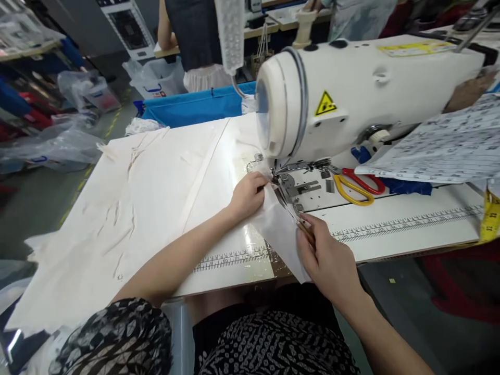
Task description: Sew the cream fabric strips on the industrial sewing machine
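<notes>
The white sewing machine (351, 99) stands at the right, with its presser foot area beside my hands. My left hand (248, 195) is closed at the edge of a thin white fabric piece (279, 234), just left of the needle area. Its fingertips pinch the cloth close to the presser foot. My right hand (328, 255) is wrapped round slim metal tweezers (307, 233), whose tips point up and left along the fabric's right edge. The fabric hangs down over the table's front edge between my hands. The needle itself is hard to make out.
Scissors (355, 187) with red and yellow handles lie right of the needle plate. A printed sheet (437, 140) and a yellow tape measure (490, 216) are further right. White fabric (82, 245) covers the table's left. A blue cloth bin (195, 107) and a person (195, 36) are behind.
</notes>
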### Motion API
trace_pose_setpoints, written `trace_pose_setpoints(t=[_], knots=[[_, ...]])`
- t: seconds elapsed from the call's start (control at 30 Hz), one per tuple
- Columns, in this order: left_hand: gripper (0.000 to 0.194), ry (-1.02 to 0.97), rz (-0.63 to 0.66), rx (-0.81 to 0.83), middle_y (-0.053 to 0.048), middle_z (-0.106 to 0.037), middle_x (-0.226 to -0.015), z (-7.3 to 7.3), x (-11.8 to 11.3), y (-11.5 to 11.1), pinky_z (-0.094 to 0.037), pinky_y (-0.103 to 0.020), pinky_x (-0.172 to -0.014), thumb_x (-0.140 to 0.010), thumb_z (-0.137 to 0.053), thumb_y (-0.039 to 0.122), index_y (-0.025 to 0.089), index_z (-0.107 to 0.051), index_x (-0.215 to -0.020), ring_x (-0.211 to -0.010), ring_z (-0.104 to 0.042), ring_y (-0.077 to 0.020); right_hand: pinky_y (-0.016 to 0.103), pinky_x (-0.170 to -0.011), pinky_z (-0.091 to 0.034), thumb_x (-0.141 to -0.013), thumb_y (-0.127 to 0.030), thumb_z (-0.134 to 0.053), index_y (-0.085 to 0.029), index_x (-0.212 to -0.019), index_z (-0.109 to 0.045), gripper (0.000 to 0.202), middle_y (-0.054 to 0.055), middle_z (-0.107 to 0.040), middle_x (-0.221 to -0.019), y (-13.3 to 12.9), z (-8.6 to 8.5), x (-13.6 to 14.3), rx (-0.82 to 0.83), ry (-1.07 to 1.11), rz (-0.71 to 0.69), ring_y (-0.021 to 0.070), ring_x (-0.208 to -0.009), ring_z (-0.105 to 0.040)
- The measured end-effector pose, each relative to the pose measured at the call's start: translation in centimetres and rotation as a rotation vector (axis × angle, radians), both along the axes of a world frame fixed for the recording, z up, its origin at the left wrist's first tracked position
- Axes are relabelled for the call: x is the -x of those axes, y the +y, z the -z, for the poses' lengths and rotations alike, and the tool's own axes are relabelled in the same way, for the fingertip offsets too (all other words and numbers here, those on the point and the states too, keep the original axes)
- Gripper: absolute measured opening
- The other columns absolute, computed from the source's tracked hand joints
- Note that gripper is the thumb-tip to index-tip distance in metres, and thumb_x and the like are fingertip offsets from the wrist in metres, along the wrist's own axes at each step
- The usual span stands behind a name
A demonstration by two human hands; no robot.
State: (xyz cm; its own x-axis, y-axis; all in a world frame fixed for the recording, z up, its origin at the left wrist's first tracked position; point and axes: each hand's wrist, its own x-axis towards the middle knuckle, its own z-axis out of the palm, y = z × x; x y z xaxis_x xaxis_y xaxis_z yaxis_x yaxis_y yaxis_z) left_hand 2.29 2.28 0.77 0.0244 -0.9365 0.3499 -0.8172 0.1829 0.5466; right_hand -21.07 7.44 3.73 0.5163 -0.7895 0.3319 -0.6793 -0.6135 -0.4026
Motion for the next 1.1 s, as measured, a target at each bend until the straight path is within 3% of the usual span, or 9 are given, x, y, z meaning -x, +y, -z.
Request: trace_pose_setpoints(t=[0.1,0.27,0.43,1.1], knots=[[0.018,0.132,0.025,-0.013,-0.004,-0.067,-0.096,-0.6,-0.5,0.2,-0.051,-0.033,-0.083,-0.093,-0.055,0.020,0.019,-0.071,-0.086,-0.093,-0.061,-0.0194,0.030,-0.050,-0.041,-0.103,-0.032,-0.034,-0.010,-0.123,-0.057,0.038,0.008,-0.075,-0.090,-1.1,1.0,-0.7,0.002,0.051,0.049,0.0232,-0.066,-0.068],[0.016,0.228,0.021,-0.037,-0.005,-0.067,-0.096,-1.2,-0.4,0.5,-0.052,-0.035,-0.085,-0.091,-0.059,0.028,0.020,-0.071,-0.084,-0.094,-0.062,-0.0210,0.028,-0.049,-0.038,-0.102,-0.025,-0.034,-0.012,-0.119,-0.064,0.036,0.008,-0.075,-0.101,-2.1,1.0,-2.4,0.109,0.053,0.053,0.0182,-0.067,-0.068],[0.015,0.221,0.014,-0.061,-0.004,-0.067,-0.097,-1.4,-0.4,0.6,-0.052,-0.037,-0.088,-0.091,-0.059,0.027,0.021,-0.071,-0.085,-0.095,-0.061,-0.0210,0.028,-0.047,-0.038,-0.103,-0.024,-0.035,-0.011,-0.117,-0.066,0.037,0.007,-0.075,-0.101,-2.5,0.9,-2.8,0.185,0.065,0.041,0.0173,-0.062,-0.066],[0.015,0.199,0.019,-0.074,-0.005,-0.067,-0.097,-1.7,-0.4,0.6,-0.052,-0.038,-0.089,-0.091,-0.058,0.028,0.021,-0.071,-0.086,-0.097,-0.061,-0.0216,0.029,-0.048,-0.035,-0.105,-0.026,-0.035,-0.015,-0.125,-0.064,0.037,0.007,-0.074,-0.101,-2.7,0.7,-3.3,0.135,0.185,0.056,0.0174,-0.067,-0.067]])
